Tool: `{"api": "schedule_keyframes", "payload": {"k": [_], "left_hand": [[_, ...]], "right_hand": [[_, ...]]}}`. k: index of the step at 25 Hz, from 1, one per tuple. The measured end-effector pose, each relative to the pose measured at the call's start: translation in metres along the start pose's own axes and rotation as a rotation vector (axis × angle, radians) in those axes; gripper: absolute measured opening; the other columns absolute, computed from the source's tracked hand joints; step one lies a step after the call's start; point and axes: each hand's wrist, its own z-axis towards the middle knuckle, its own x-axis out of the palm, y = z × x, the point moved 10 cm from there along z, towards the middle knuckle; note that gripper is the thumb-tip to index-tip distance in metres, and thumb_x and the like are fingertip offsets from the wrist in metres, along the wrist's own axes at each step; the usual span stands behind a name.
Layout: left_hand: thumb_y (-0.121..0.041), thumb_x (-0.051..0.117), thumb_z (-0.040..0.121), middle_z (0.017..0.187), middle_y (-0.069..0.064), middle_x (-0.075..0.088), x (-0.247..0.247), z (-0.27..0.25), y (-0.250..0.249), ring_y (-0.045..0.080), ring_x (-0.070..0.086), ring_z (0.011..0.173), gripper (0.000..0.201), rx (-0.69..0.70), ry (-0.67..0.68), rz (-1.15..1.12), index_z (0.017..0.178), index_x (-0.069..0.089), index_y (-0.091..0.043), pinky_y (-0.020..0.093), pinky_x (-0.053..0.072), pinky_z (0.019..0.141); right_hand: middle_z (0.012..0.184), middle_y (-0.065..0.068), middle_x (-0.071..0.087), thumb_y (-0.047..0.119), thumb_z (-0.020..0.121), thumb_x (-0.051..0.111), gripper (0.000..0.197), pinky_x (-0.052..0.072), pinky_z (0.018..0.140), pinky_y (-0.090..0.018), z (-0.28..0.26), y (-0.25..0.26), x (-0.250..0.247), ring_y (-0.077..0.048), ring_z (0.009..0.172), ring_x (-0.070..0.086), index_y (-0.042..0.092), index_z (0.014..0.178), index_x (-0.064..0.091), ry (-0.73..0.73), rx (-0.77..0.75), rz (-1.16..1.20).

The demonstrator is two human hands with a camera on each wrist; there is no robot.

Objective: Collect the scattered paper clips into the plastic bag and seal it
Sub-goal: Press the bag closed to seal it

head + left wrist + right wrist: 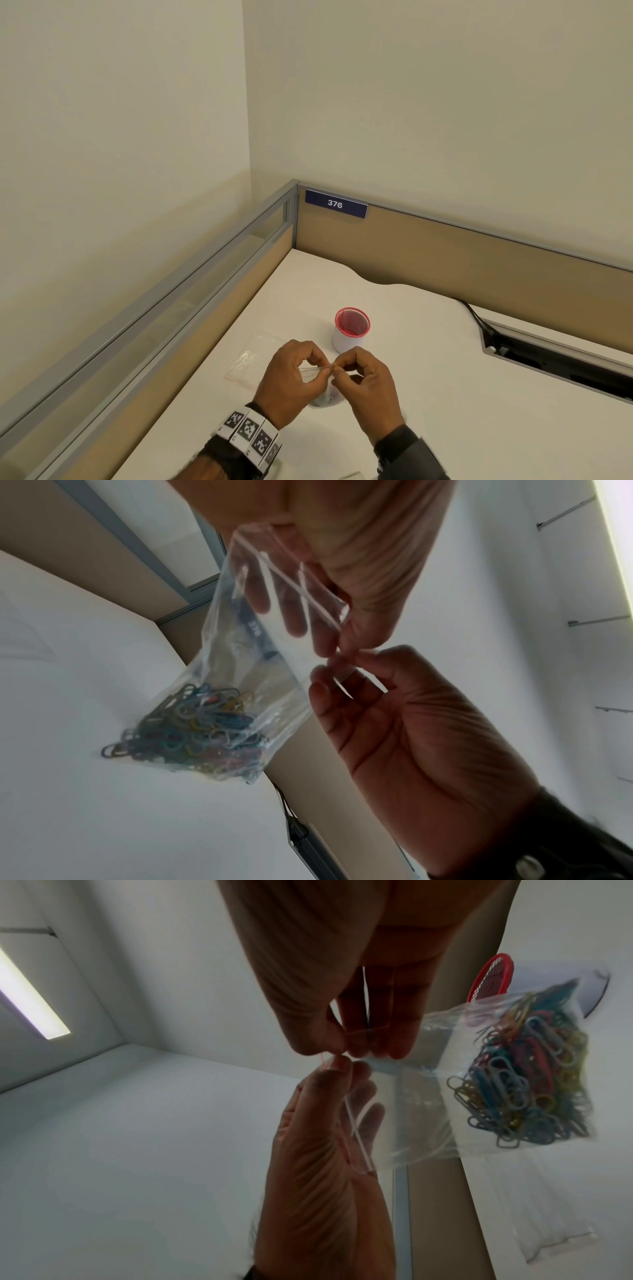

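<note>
A clear zip bag [246,647] hangs between my two hands over the white desk [428,394]. A heap of coloured paper clips [192,729] fills its bottom corner, also seen in the right wrist view as paper clips [524,1077]. My left hand [323,371] pinches the bag's top strip [291,582] near one end. My right hand [337,370] pinches the same top edge right beside it, fingertips almost touching. In the head view the hands hide most of the bag [322,401]. I cannot tell whether the zip is closed.
A second, empty clear bag [255,358] lies flat on the desk left of my hands. A red mesh cup [352,329] on a white base stands just behind them. A cable slot [548,359] opens at the right. Partition walls [445,253] close the back and left.
</note>
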Motion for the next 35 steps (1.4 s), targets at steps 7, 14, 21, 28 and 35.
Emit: {"api": "schedule_keyframes", "payload": {"k": [7, 14, 21, 28, 35], "left_hand": [[-0.047, 0.061, 0.076, 0.078, -0.025, 0.058, -0.007, 0.006, -0.006, 0.002, 0.056, 0.093, 0.010, 0.008, 0.035, 0.031, 0.072, 0.052, -0.048, 0.011, 0.041, 0.078], [-0.042, 0.065, 0.073, 0.082, -0.015, 0.064, -0.018, 0.007, 0.004, 0.006, 0.059, 0.092, 0.008, -0.036, 0.019, -0.041, 0.075, 0.064, -0.034, 0.008, 0.040, 0.077], [-0.042, 0.065, 0.071, 0.080, -0.013, 0.066, -0.026, 0.002, 0.020, 0.007, 0.061, 0.089, 0.004, -0.088, 0.012, -0.056, 0.071, 0.063, -0.038, 0.010, 0.041, 0.077], [-0.025, 0.076, 0.078, 0.080, -0.013, 0.071, -0.034, -0.003, 0.036, 0.005, 0.062, 0.073, 0.009, -0.155, 0.019, -0.134, 0.073, 0.070, -0.028, 0.016, 0.046, 0.063], [-0.001, 0.068, 0.091, 0.074, 0.015, 0.075, -0.020, -0.007, 0.052, 0.023, 0.071, 0.064, 0.007, -0.308, 0.040, -0.398, 0.085, 0.068, -0.005, 0.033, 0.058, 0.060]], "right_hand": [[0.074, -0.002, 0.066, 0.006, 0.085, 0.065, 0.012, 0.056, 0.067, -0.019, 0.003, 0.002, -0.004, -0.015, 0.074, 0.064, 0.015, 0.076, 0.066, -0.038, -0.020, -0.012], [0.073, -0.008, 0.065, 0.001, 0.082, 0.065, 0.013, 0.061, 0.071, -0.034, 0.004, -0.004, -0.006, -0.027, 0.072, 0.065, 0.010, 0.074, 0.065, -0.053, -0.007, 0.075], [0.072, -0.006, 0.066, -0.003, 0.080, 0.064, 0.016, 0.060, 0.068, -0.035, 0.003, -0.018, -0.013, -0.026, 0.072, 0.065, 0.010, 0.071, 0.065, -0.095, 0.029, 0.106], [0.069, -0.010, 0.066, -0.008, 0.079, 0.063, 0.019, 0.058, 0.068, -0.038, 0.001, -0.018, -0.021, -0.030, 0.067, 0.066, 0.008, 0.069, 0.063, -0.126, 0.043, 0.171], [0.068, -0.014, 0.064, -0.008, 0.079, 0.064, 0.018, 0.059, 0.068, -0.045, -0.003, -0.026, -0.028, -0.024, 0.064, 0.065, 0.005, 0.067, 0.061, -0.171, 0.068, 0.188]]}}
